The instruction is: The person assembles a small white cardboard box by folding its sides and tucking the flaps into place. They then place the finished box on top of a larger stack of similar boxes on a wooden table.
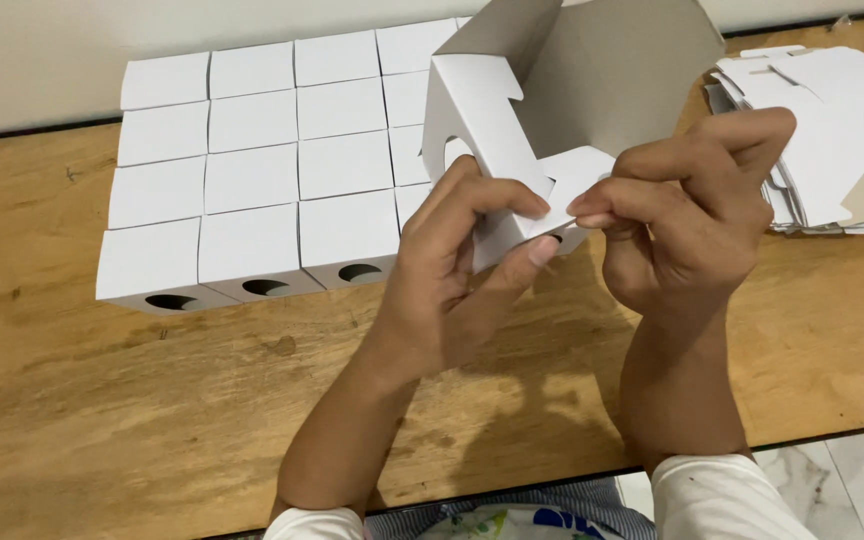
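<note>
Item in hand: one white carton (pixel 552 110), half-erected, top flaps open, held above the middle of the table (pixel 102 420).

Left hand (pixel 452 270): closed on the carton's lower front corner, thumb beneath, fingers over the wall.

Right hand (pixel 697 215): pinching a small bottom flap (pixel 577 180) between thumb and forefinger.

Step, as I judge it: closing the base. Next move calls for tucking that flap under its neighbour while my left hand keeps the walls square.

Stock: finished boxes (pixel 252 180) in rows toward the far left edge; flat blanks (pixel 822 130) stacked at the far right corner.
</note>
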